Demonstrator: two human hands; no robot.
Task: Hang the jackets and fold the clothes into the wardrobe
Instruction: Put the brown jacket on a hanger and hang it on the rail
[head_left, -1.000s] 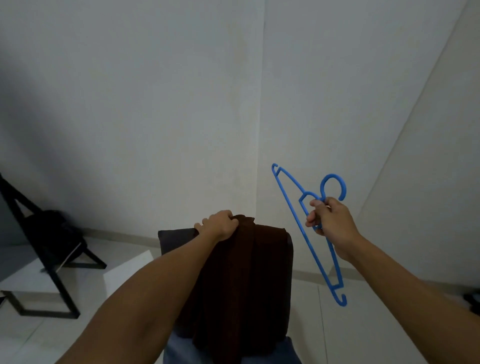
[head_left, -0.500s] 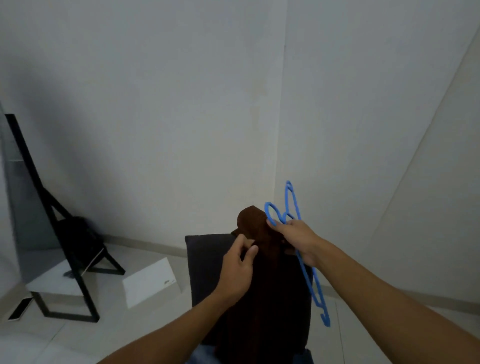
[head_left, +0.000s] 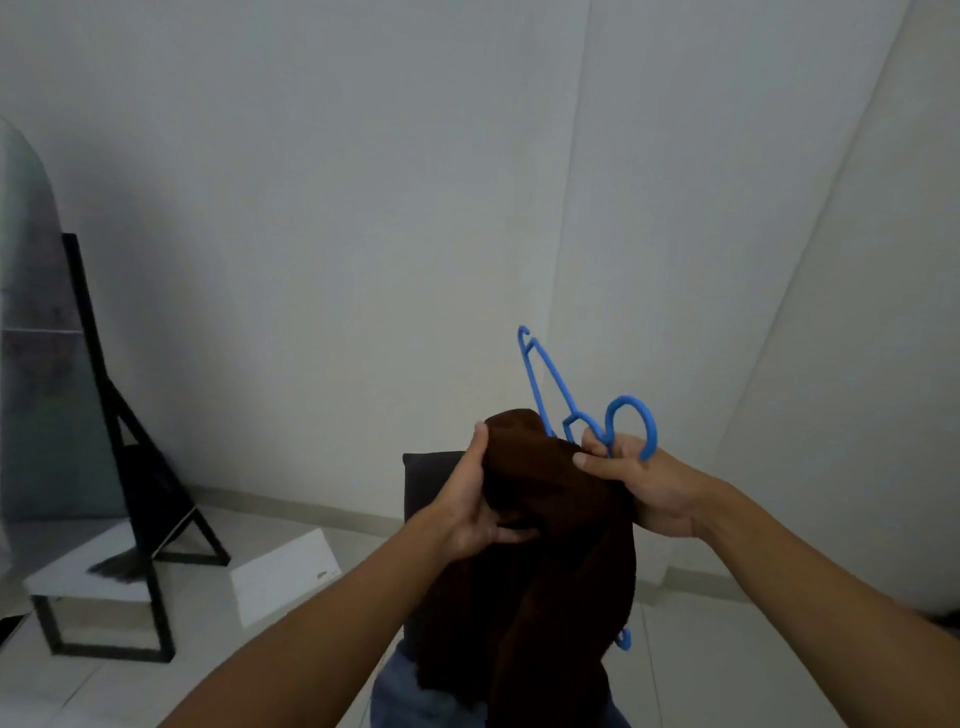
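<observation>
**Hands threading the hanger into the brown garment**

Both hands are raised at chest height, close together on one load. Left to right: a black A-frame stand (head_left: 130, 457) sits on the floor at far left, with a white board (head_left: 283, 577) lying beside it. Left hand (head_left: 470, 501) grips the brown garment (head_left: 540, 545) near its top edge, fingers curled into the cloth. The garment hangs down between the forearms, in front of a dark chair back (head_left: 423, 483). Right hand (head_left: 644, 488) pinches the blue hanger (head_left: 576, 410) at its neck, thumb pressed against the cloth; one hanger arm points up, the other is hidden behind the fabric, with only its tip showing lower down.

Step in hand, as judged: fitting the hanger inside the garment. The next move calls for opening the collar with the left hand and seating both hanger arms in the shoulders, hook kept free. No wardrobe is in view.
</observation>
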